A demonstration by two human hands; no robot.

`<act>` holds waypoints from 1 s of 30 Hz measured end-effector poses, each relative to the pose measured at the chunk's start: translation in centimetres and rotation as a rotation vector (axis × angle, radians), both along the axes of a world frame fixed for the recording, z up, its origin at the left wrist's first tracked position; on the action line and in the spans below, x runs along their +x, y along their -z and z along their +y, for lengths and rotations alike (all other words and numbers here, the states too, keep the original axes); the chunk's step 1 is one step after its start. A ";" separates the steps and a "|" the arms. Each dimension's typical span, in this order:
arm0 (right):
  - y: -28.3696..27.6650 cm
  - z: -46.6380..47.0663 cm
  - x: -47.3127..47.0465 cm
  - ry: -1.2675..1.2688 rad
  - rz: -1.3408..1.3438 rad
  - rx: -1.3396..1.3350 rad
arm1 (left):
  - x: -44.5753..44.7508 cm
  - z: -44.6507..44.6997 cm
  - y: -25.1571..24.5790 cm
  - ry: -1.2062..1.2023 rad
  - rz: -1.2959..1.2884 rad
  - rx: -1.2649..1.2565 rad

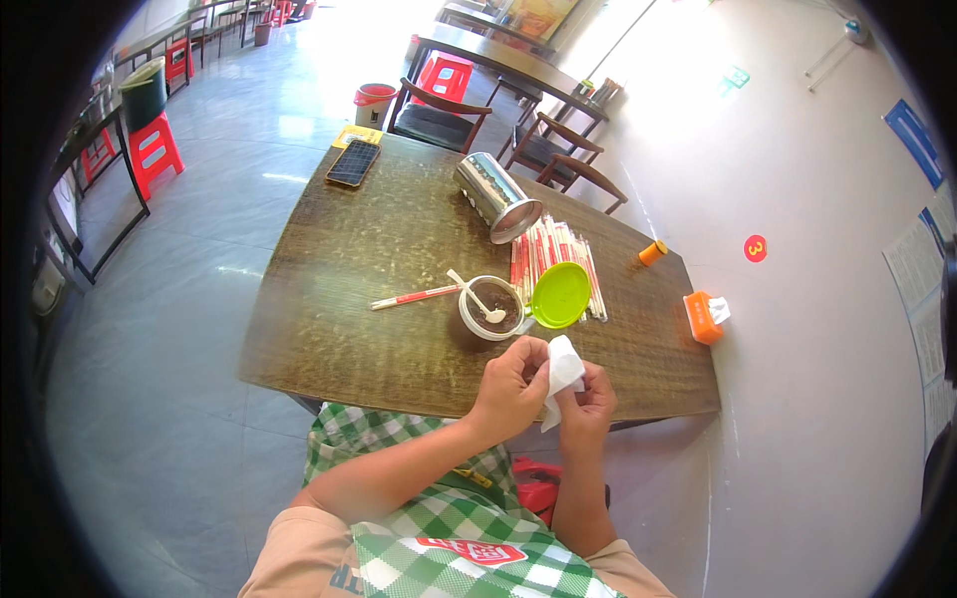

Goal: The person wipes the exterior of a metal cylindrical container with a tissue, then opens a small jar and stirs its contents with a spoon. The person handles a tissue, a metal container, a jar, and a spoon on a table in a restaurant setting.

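Both my hands pinch one white paper tissue [564,366] above the table's near edge. My left hand [512,389] has it from the left side, and my right hand [587,407] grips its lower right part. Just beyond my hands stands a condiment jar [478,329] with dark contents. A white spoon [478,297] rests in the jar, its handle over the rim. The jar's green lid [561,295] is flipped back to the right. Left of the jar lies one wrapped pair of chopsticks [415,297].
A pile of wrapped chopsticks [549,247] lies behind the lid. A metal cylindrical holder [497,196] is tipped on its side. On the wooden table [336,299] are also a phone [354,163], a small orange bottle [653,253] and an orange tissue box [703,318] at the right edge.
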State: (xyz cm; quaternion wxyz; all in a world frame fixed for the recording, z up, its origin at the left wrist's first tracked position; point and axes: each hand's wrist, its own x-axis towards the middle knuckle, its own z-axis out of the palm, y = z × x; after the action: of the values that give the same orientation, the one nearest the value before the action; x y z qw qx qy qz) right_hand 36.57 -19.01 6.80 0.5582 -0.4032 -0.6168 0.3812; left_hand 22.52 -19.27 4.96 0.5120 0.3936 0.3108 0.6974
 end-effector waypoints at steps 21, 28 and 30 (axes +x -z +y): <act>-17.2 13.4 -2.4 -0.332 -1.219 0.756 | 2.9 4.9 2.2 0.693 -1.046 -0.249; -18.5 12.4 -5.3 -0.325 -1.825 0.718 | 3.2 7.0 1.5 0.683 -1.121 -0.210; -18.4 11.8 -5.8 -0.399 -1.879 0.717 | 3.3 7.1 1.3 0.660 -1.113 -0.210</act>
State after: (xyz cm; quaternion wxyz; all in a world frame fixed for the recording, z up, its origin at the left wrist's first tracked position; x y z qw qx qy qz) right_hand 30.75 -7.17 25.15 -0.1364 -0.2386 -0.9384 -0.2095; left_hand 25.81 -12.14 3.64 0.8192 -0.0036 -0.0711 0.5691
